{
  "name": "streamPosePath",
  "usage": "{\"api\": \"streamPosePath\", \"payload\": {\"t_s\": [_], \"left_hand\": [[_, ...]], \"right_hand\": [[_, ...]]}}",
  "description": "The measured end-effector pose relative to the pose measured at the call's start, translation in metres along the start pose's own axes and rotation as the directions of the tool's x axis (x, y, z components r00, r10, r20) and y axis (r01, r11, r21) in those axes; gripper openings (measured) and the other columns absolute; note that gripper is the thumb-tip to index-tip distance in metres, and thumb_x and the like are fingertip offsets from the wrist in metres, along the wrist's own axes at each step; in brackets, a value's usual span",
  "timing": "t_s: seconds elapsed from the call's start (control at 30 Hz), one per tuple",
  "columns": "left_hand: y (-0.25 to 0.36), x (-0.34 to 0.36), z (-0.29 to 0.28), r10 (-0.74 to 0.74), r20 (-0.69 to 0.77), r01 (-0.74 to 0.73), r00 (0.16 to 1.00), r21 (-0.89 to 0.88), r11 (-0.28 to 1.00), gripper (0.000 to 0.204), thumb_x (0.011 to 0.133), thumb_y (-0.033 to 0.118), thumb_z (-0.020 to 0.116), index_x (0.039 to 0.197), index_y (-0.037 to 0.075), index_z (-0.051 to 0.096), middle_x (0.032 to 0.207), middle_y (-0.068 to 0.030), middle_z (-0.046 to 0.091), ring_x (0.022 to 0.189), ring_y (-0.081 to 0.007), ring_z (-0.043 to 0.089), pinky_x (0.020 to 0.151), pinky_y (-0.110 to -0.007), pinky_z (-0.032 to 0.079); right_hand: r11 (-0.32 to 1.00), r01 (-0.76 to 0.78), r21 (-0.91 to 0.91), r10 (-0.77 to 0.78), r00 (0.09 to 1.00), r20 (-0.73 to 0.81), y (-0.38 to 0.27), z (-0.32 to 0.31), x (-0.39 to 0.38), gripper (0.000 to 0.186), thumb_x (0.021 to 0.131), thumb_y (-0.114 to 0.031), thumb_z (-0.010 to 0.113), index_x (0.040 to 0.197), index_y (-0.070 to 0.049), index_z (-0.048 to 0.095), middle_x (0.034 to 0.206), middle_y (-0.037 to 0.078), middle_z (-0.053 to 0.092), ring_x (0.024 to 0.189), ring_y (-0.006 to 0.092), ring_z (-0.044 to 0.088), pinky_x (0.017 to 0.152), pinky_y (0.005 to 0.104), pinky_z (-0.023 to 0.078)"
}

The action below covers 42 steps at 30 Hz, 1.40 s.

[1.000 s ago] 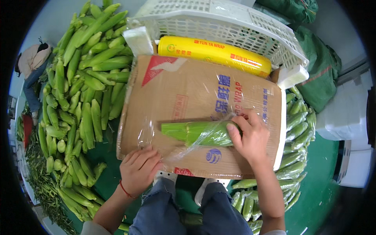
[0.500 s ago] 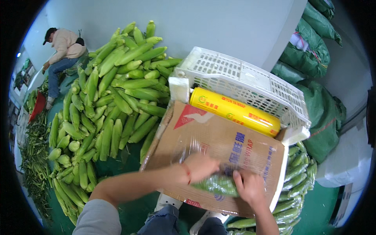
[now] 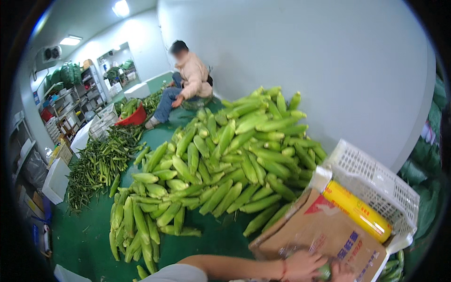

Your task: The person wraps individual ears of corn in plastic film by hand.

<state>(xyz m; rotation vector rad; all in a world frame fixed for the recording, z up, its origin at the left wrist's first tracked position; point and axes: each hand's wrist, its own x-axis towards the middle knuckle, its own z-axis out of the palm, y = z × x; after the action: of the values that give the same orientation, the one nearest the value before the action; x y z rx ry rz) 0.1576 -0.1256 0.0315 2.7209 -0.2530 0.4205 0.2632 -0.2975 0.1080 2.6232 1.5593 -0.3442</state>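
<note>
At the lower right, my left hand point(image 3: 304, 265) reaches across a flattened brown cardboard box point(image 3: 300, 230), its fingers closed over ears of corn point(image 3: 324, 271) in clear cling film. My right hand point(image 3: 342, 271), smeared by motion and partly cut off by the lower edge, grips the corn's other side. Only a bit of green husk shows between the hands. Behind them, a yellow roll of cling film point(image 3: 359, 210) lies along the white plastic crate point(image 3: 376, 176). A large heap of green corn ears point(image 3: 235, 160) covers the floor left of the box.
A person in a beige jacket point(image 3: 191, 75) sits by the wall beyond the heap. Near them stand a red basin point(image 3: 133, 116) and a pile of stripped husks point(image 3: 101, 162). Green sacks point(image 3: 425, 164) line the right side; wrapped corn point(image 3: 392, 268) lies below the crate.
The view has swung left and up, so the box, crate and my hands now sit lower right. Both hands stay on the wrapped corn. The seated person's arm has lowered.
</note>
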Motion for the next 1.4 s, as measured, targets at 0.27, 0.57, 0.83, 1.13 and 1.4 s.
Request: {"api": "streamPosePath", "payload": {"t_s": [0.27,0.57,0.83,1.13,1.4], "left_hand": [[-0.1,0.079,-0.002,-0.128,0.097,0.129,0.987,-0.005,0.992,0.064,0.083,0.034,0.063,0.129,-0.008,0.051,0.146,-0.0286,0.036,0.141,-0.0378,0.028,0.114,-0.044,0.028],[-0.119,0.123,0.003,-0.268,0.497,0.202,0.825,0.182,0.962,0.074,0.082,0.033,0.068,0.137,-0.009,0.042,0.148,-0.0261,0.035,0.138,-0.0348,0.036,0.111,-0.042,0.036],[-0.071,0.092,-0.063,-0.063,0.142,0.112,0.988,-0.363,0.925,0.061,0.087,0.034,0.065,0.134,-0.001,0.05,0.147,-0.0191,0.04,0.133,-0.0341,0.044,0.107,-0.041,0.039],[0.033,0.084,-0.052,-0.295,-0.039,-0.188,0.955,-0.847,-0.497,0.058,0.091,0.014,0.058,0.143,0.008,0.032,0.103,-0.0189,0.057,0.097,-0.0332,0.06,0.082,-0.044,0.055],[0.013,0.066,-0.037,-0.675,0.073,0.198,0.734,-0.974,0.11,0.026,0.104,0.032,0.042,0.112,0.009,0.049,0.091,-0.0056,0.053,0.083,-0.0165,0.058,0.073,-0.031,0.051]], "right_hand": [[0.959,0.248,-0.137,-0.284,0.836,-0.47,-0.005,0.006,0.045,0.058,0.072,-0.037,0.075,0.118,-0.007,0.056,0.114,0.013,0.062,0.098,0.0308,0.06,0.08,0.0429,0.049],[0.955,0.295,0.045,-0.292,0.955,-0.052,-0.005,0.01,0.044,0.06,0.066,-0.056,0.075,0.097,-0.007,0.061,0.077,0.01,0.063,0.07,0.0297,0.065,0.061,0.0425,0.051],[0.784,-0.289,0.549,-0.049,0.853,0.52,-0.009,-0.027,-0.073,0.07,0.08,-0.059,0.066,0.127,-0.008,0.055,0.103,0.018,0.067,0.089,0.0376,0.068,0.078,0.0444,0.055],[-0.886,-0.462,0.039,-0.447,0.827,-0.34,-0.061,0.059,-0.037,0.084,0.088,-0.077,0.03,0.129,-0.006,0.05,0.09,0.026,0.06,0.065,0.0321,0.064,0.053,0.0407,0.055],[-0.312,-0.007,0.95,0.227,0.97,0.082,-0.018,0.072,-0.092,0.073,0.084,-0.032,0.076,0.141,-0.008,0.039,0.115,0.009,0.06,0.079,0.0116,0.062,0.066,0.0243,0.053]]}}
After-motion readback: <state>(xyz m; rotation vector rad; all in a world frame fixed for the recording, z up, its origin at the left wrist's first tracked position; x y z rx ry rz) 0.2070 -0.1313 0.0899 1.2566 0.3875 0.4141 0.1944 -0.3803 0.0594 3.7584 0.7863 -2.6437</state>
